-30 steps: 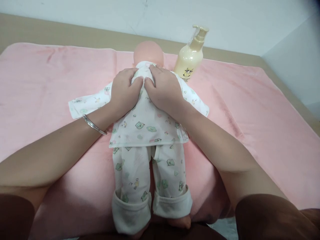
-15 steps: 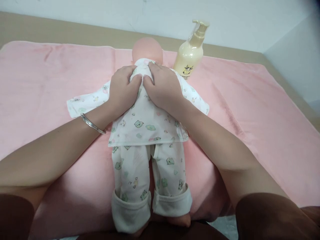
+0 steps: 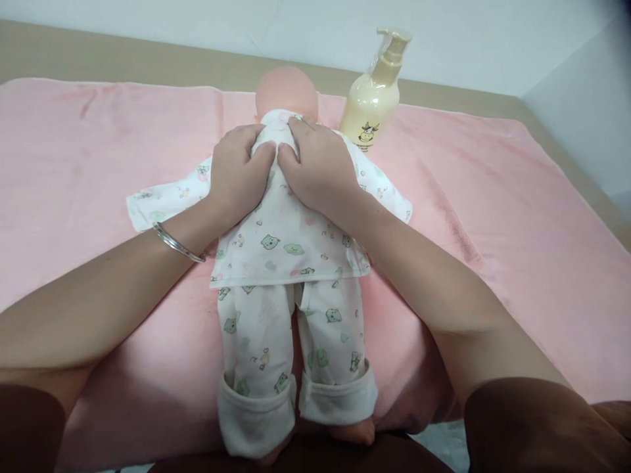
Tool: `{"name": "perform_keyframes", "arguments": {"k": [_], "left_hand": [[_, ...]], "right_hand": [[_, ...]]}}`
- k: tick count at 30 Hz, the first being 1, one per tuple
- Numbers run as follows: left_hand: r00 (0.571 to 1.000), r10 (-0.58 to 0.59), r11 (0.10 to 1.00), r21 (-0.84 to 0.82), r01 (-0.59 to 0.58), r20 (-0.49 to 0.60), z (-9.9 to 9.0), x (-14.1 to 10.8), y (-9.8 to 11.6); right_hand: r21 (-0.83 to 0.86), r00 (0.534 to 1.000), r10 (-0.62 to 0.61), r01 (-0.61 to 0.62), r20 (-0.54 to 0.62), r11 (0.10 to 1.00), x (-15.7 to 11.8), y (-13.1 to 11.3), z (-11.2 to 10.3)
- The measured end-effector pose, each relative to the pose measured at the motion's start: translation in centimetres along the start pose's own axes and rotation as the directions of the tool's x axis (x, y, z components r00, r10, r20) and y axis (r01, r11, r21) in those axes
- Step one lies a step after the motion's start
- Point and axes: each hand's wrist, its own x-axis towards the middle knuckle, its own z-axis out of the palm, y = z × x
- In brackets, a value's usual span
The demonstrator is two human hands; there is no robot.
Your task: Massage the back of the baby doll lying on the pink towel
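A baby doll (image 3: 286, 92) lies face down, its bald head at the far end, dressed in a white printed shirt (image 3: 290, 230) and matching trousers (image 3: 328, 322) with turned-up cuffs. My left hand (image 3: 241, 167) rests on the left of the doll's upper back, thumb apart from the fingers. On the right of the upper back lies my right hand (image 3: 320, 164), its thumb also spread. The two thumbs point at each other near the middle of the back, with a small gap between them. Neither hand grips anything; some fingertips curve over the shoulders.
A pink cloth (image 3: 493, 184) lies under the doll over a tan surface (image 3: 148, 56). A pale yellow pump bottle (image 3: 372, 98) with a cow picture stands right of the doll's head. Behind is a white wall (image 3: 197, 20). My legs show at the bottom edge.
The whole view has shifted slightly, so the doll, bottle and hands sit a little higher and further left. Both hands keep their place on the doll's back.
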Motion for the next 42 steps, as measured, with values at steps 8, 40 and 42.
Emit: {"name": "perform_keyframes", "arguments": {"k": [8, 40, 42], "left_hand": [[1.0, -0.015, 1.0, 0.004, 0.015, 0.02, -0.09, -0.02, 0.16], [1.0, -0.005, 1.0, -0.024, 0.005, -0.004, -0.04, -0.18, 0.24], [1.0, -0.014, 1.0, -0.013, 0.013, -0.004, -0.03, -0.16, 0.22]], "right_hand": [[-0.005, 1.0, 0.02, -0.02, 0.009, 1.0, -0.05, -0.14, -0.26], [0.036, 1.0, -0.002, 0.003, -0.011, 0.999, 0.19, 0.25, 0.2], [0.032, 1.0, 0.005, -0.005, 0.0, 0.999, 0.18, 0.16, 0.13]]}}
